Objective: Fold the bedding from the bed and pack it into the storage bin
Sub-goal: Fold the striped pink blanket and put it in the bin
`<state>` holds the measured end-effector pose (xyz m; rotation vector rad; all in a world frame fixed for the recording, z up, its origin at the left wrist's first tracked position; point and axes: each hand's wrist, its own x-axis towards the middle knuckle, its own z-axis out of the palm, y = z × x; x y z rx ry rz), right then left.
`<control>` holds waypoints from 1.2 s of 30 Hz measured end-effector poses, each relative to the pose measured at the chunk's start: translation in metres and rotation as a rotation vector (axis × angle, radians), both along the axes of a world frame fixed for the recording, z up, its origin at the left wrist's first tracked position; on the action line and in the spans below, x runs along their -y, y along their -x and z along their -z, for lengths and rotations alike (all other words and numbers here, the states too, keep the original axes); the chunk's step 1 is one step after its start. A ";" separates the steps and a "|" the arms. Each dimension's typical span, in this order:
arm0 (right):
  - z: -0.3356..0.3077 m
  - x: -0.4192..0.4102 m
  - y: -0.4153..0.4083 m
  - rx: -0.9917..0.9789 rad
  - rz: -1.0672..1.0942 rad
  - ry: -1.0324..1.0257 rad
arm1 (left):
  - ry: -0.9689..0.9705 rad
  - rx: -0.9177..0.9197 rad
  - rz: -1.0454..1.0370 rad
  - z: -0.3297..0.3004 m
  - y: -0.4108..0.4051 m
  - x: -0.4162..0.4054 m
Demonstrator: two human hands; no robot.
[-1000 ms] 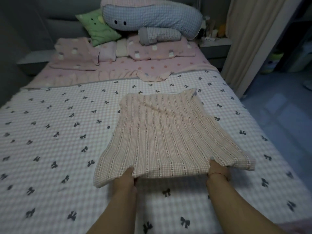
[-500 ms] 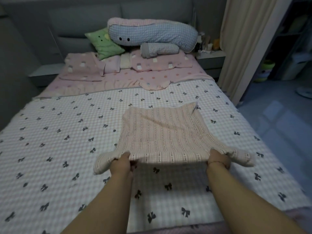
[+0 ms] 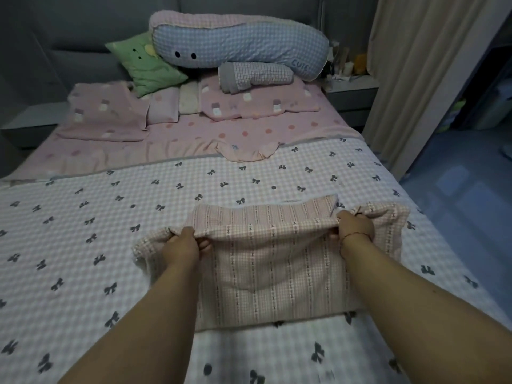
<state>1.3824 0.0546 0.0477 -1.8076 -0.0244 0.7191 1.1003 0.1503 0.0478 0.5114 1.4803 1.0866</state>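
Note:
A pink striped pillowcase (image 3: 271, 261) lies on the bow-print bedspread (image 3: 83, 245), its near edge folded over toward the headboard. My left hand (image 3: 182, 245) grips the folded edge on the left. At the right end of that edge my right hand (image 3: 354, 225) pinches the cloth; a red string circles its wrist. The fold covers most of the lower layer, and a strip of the far edge still shows. No storage bin is in view.
Pink pillows (image 3: 102, 112), a green cushion (image 3: 146, 65) and a long blue plush pillow (image 3: 238, 48) crowd the headboard. A pink dotted sheet (image 3: 194, 137) lies beneath them. A nightstand (image 3: 352, 87) and curtain (image 3: 421, 79) stand right; bare floor (image 3: 465, 195) beyond.
Both hands carried the pillowcase's near edge up and away from me, folding it over onto its far half. The camera view tilted with the reach.

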 end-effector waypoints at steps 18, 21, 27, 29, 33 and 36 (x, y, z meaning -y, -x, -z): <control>0.194 -0.062 -0.020 0.487 -1.049 0.920 | 0.242 -1.274 1.138 0.185 -0.024 -0.071; 0.207 -0.064 -0.016 0.524 -1.032 0.976 | 0.212 -1.362 1.181 0.199 -0.019 -0.067; 0.205 -0.093 0.027 0.602 -1.119 0.922 | 0.063 -1.398 1.329 0.197 -0.067 -0.063; 0.207 -0.091 0.042 0.673 -1.197 0.880 | -0.002 -1.397 1.462 0.200 -0.080 -0.053; 0.212 -0.066 0.058 0.733 -1.216 0.779 | -0.134 -1.384 1.583 0.204 -0.073 -0.031; 0.212 -0.046 0.074 0.709 -1.111 0.691 | -0.247 -1.366 1.646 0.200 -0.058 -0.021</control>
